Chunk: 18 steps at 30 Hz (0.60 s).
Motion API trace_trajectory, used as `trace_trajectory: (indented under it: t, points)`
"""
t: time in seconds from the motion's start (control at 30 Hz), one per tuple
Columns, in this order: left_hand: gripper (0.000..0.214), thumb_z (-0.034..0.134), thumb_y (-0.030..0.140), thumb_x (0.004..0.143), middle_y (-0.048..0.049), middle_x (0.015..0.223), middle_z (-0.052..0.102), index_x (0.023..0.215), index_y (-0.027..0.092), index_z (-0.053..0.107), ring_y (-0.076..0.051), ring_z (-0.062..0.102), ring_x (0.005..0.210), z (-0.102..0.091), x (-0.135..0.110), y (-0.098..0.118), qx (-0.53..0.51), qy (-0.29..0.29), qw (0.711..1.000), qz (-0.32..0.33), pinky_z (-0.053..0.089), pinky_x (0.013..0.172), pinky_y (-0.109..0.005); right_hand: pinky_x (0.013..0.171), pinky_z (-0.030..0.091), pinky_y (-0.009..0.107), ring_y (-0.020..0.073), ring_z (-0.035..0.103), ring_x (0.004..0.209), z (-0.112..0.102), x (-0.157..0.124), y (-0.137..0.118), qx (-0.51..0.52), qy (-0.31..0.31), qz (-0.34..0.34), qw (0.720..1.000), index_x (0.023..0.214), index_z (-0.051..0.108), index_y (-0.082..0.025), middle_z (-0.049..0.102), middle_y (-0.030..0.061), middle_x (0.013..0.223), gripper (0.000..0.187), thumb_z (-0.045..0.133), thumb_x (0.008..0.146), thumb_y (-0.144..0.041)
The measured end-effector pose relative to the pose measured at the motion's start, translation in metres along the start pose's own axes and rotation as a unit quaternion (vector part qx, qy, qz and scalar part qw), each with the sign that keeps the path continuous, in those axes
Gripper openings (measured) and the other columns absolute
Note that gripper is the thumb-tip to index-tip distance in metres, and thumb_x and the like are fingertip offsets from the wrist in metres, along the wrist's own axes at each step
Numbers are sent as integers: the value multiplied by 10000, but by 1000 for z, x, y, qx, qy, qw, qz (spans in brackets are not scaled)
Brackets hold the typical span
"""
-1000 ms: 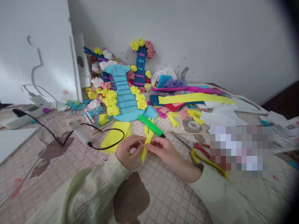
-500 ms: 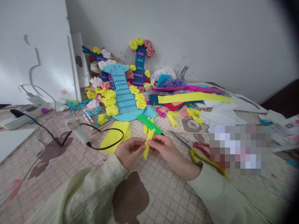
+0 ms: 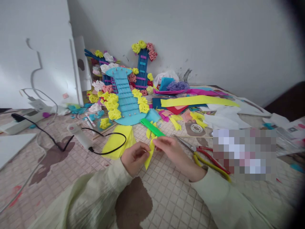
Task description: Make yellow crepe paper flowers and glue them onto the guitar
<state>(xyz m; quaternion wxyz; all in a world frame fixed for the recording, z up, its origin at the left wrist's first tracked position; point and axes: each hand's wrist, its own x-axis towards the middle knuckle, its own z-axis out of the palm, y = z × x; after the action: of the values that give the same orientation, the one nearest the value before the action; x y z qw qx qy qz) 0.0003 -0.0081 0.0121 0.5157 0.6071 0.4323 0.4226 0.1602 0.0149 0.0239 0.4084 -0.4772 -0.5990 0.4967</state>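
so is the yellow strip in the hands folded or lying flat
Folded: the yellow strip bends between left hand and right hand, lifted off the table.

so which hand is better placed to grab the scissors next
Right, probably. The right hand lies just beside the scissors, whose blades point toward it. The left hand sits on the far side of the yellow strip that both hands pinch.

A plain grey wall [image 3: 214, 38] rises behind a pinkish tiled floor [image 3: 166, 197] with brown patches.
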Motion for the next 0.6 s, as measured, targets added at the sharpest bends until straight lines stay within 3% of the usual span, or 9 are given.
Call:
trace_trajectory:
  t: [0.07, 0.13, 0.2, 0.27, 0.43, 0.6]
  points:
    - [108, 547, 226, 685, 36, 509, 462, 756, 145, 550, -79, 424, 455, -1, 1, -4, 30, 2, 999, -11, 332, 441, -199, 625, 413, 258, 138, 540, 675, -12, 9, 2, -107, 67, -55, 990, 751, 603, -173, 607, 21, 737, 229, 519, 765, -386]
    - [138, 539, 223, 683, 19, 548, 491, 785, 140, 578, -71, 410, 436, -1, 1, -7, 48, 10, 999, -6, 312, 421, -198, 710, 410, 280, 165, 553, 786, -22, 18, 7, -273, 120, -110, 948, 836, 616, -175, 632, 45, 837, 186, 564, 739, -325]
    - [159, 541, 218, 672, -32, 714, 558, 799, 140, 597, -64, 434, 454, -1, 2, -10, 52, 25, 998, 14, 335, 428, -205, 745, 392, 309, 194, 552, 830, -26, 26, 13, -379, 116, -118, 910, 883, 627, -182, 644, 57, 848, 216, 613, 701, -297]
    - [170, 544, 210, 662, -72, 874, 569, 802, 139, 611, -63, 464, 486, -1, 3, -11, 54, 38, 997, 33, 374, 453, -216, 758, 367, 343, 225, 551, 846, -25, 30, 18, -413, 108, -113, 897, 862, 645, -191, 654, 64, 831, 214, 646, 669, -283]
    - [179, 552, 200, 660, -71, 895, 585, 811, 147, 630, -64, 489, 506, -2, 4, -12, 50, 41, 997, 36, 407, 474, -207, 822, 285, 392, 245, 541, 894, -18, 31, 14, -440, 139, -115, 879, 858, 649, -196, 656, 68, 869, 173, 594, 698, -234]
    - [160, 566, 201, 650, -70, 866, 612, 772, 156, 660, -108, 555, 616, -4, 5, -7, 34, 64, 997, 31, 444, 528, -210, 857, 257, 383, 242, 529, 933, -41, 29, 1, -438, 223, -126, 862, 915, 624, -164, 636, 92, 949, 220, 508, 754, -261]
